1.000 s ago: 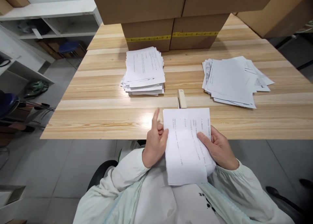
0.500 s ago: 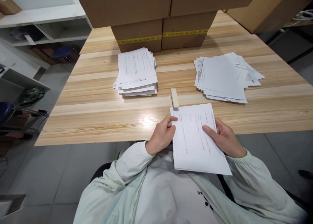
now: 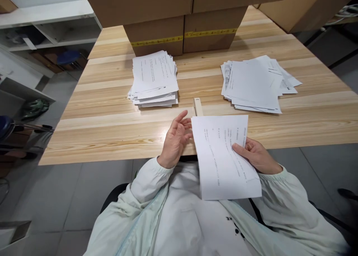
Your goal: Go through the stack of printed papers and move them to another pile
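Observation:
My right hand (image 3: 256, 154) grips a few printed sheets of paper (image 3: 220, 159) by their right edge, thumb on top and fingers underneath. The sheets are tilted up over the table's front edge and my lap. Beside their left edge, my left hand (image 3: 176, 138) is open, its fingers apart and holding nothing. A cream stapler (image 3: 197, 107) lies on the table just behind the sheets, its near end hidden by them.
A tall stack of printed papers (image 3: 155, 77) stands at the left of the wooden table (image 3: 106, 118). A looser, fanned pile of papers (image 3: 253, 86) lies to the right. Cardboard boxes (image 3: 212, 30) with yellow tape rise at the back.
My left hand has opened and drawn away from the sheets' left edge. The sheets have tipped up and now cover the stapler's near end. My right hand keeps its hold.

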The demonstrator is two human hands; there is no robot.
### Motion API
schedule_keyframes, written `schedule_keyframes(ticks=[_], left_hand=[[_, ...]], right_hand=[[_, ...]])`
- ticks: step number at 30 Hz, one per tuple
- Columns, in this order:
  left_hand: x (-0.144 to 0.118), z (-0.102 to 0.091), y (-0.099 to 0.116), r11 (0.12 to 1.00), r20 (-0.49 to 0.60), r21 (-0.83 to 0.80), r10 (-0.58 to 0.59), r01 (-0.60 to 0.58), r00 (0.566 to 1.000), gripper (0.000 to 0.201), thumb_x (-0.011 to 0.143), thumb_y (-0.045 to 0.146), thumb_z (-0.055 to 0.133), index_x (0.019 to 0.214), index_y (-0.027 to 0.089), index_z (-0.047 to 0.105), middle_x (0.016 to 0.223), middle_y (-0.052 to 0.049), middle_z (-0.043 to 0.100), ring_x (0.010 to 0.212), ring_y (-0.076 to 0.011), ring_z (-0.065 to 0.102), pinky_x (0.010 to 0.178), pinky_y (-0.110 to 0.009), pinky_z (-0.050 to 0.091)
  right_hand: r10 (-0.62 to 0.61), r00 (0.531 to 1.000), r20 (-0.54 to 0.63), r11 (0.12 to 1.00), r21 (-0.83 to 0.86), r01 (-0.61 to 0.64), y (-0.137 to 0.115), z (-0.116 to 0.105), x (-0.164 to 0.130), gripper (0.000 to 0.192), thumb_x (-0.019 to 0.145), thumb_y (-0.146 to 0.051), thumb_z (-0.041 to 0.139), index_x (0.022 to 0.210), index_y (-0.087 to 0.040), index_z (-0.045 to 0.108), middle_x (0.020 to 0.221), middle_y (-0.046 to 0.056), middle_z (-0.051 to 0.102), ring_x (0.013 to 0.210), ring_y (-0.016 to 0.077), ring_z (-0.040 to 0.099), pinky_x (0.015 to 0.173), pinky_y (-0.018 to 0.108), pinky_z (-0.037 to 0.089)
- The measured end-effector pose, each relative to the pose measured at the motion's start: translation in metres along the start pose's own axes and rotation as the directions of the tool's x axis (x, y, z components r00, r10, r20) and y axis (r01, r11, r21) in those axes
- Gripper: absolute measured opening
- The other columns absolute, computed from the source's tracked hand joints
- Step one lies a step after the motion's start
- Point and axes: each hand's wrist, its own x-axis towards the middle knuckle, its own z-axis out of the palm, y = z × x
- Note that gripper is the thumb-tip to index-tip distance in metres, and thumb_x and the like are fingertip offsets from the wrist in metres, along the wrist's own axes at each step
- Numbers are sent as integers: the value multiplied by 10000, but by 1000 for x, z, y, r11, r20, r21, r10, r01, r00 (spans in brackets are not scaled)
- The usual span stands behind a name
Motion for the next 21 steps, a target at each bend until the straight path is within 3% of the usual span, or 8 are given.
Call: schedule_keyframes(ticks=[4, 9, 14, 21], left_hand=[[11, 9, 9, 993, 1, -83, 85, -85, 996, 620, 852, 771, 556, 1236, 290, 628, 1359, -77, 634, 1239, -238, 617, 984, -399, 559], [15, 6, 15, 996, -43, -69, 58, -61, 997, 657, 889, 821, 374, 1134, 270, 636, 1371, -64, 634, 1296, -231, 589, 991, -406, 557], [15, 0, 11, 995, -71, -94, 35, -42, 997, 657, 885, 824, 371, 1003, 236, 640, 1319, -72, 649, 1277, -239, 603, 949, -396, 570], [17, -1, 8, 995, -50, -96, 13, -18, 999, 613, 862, 818, 460, 861, 221, 596, 1271, -70, 656, 1197, -238, 631, 955, -432, 571]], right_hand=[[-30, 993, 116, 999, 30, 27, -13, 28, 15, 479, 783, -515, 815, 1143, -214, 724, 960, 66, 813, 715, 204, 770, 649, 320, 637], [-33, 983, 179, 996, 84, 18, -13, 50, 27, 529, 819, -520, 782, 1244, -219, 687, 988, 69, 811, 713, 196, 772, 661, 315, 638], [-52, 988, 146, 995, 95, 38, -11, 56, 25, 500, 812, -539, 780, 1189, -215, 715, 1047, 85, 804, 823, 216, 784, 727, 325, 650], [-47, 992, 120, 996, 78, 37, -10, 58, 22, 485, 819, -562, 764, 1148, -207, 739, 960, 84, 811, 738, 214, 779, 660, 318, 648]])
